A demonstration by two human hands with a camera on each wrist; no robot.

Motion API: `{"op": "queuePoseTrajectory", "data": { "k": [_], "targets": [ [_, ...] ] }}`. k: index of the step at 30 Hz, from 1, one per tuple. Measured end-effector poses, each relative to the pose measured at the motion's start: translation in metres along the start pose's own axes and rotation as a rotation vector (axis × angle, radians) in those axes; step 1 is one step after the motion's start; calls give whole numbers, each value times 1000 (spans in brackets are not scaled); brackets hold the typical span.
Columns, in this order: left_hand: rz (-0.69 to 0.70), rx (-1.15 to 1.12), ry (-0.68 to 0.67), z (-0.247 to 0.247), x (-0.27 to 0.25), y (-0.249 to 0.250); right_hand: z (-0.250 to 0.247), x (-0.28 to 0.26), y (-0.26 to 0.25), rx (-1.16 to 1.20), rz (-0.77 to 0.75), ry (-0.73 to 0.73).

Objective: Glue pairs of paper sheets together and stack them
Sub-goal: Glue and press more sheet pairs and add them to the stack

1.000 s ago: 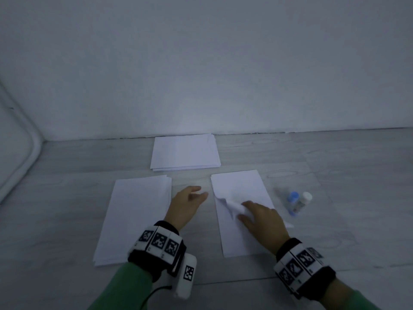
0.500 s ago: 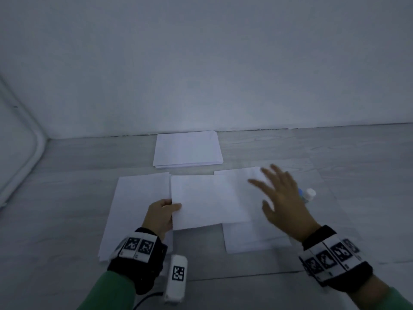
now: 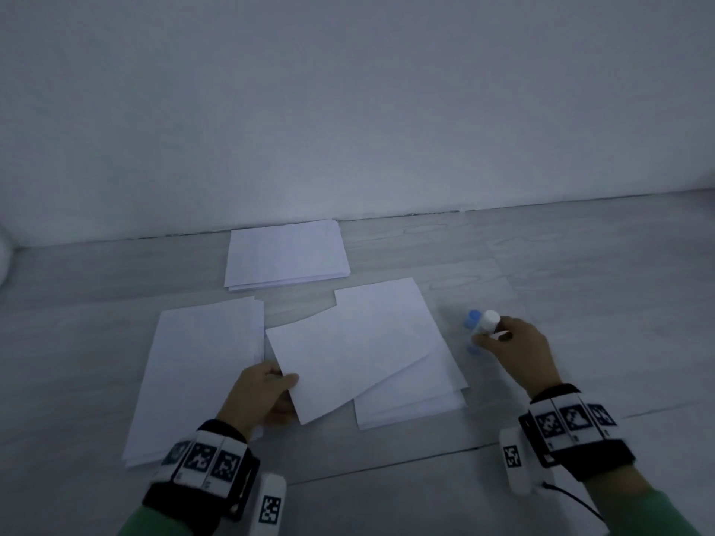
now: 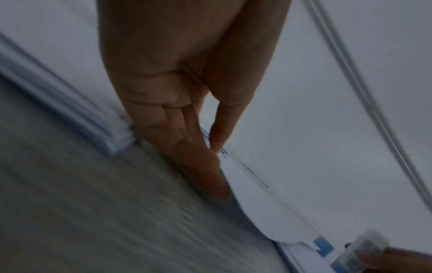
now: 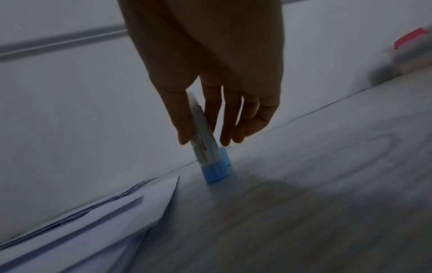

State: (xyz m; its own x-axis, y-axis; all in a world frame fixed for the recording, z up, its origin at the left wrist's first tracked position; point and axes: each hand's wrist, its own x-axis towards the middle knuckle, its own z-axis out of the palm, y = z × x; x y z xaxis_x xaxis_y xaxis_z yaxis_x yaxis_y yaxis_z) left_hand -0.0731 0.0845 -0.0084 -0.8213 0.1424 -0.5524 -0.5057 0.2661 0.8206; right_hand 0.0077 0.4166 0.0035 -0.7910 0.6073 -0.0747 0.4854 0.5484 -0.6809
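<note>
The wall (image 3: 348, 110) behind is plain and pale, without any picture or window, and it fills the upper half of the head view. It meets the tabletop (image 3: 580, 265) along a thin dark line. The tabletop is light grey with a faint wood grain and some long seams. The light is dim and cold, a little bluish. At the far left edge a pale rounded shape (image 3: 3, 261) shows; what it is cannot be told.

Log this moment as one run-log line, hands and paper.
left hand: pinches loose sheet | right hand: grips glue stick | sheet: askew over right pile | gluing: not yet begun
</note>
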Motion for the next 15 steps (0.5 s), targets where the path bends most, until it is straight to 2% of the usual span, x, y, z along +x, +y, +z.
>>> {"op": "queuePoseTrajectory", "data": {
  "k": [2,5,7,8,10,12,15],
  "targets": [
    [45,184,8,-5,0,2,1,-1,-1,71,-25,42],
    [241,546,139,-24,2,5,2,-6,-18,132,-157,74],
    [380,751,226,-35,4,7,7,-10,-38,84,-269,4],
    [430,848,224,-39,5,7,12,-12,-49,48,-315,-54],
    [473,1057,123,-41,9,5,28,-16,-72,45,-371,-219],
    [452,1216,10,-39,13,3,47,-22,-94,41,-437,-392],
    [350,1336,-90,-34,17,-2,77,-28,-125,104,-502,-485]
  ]
}}
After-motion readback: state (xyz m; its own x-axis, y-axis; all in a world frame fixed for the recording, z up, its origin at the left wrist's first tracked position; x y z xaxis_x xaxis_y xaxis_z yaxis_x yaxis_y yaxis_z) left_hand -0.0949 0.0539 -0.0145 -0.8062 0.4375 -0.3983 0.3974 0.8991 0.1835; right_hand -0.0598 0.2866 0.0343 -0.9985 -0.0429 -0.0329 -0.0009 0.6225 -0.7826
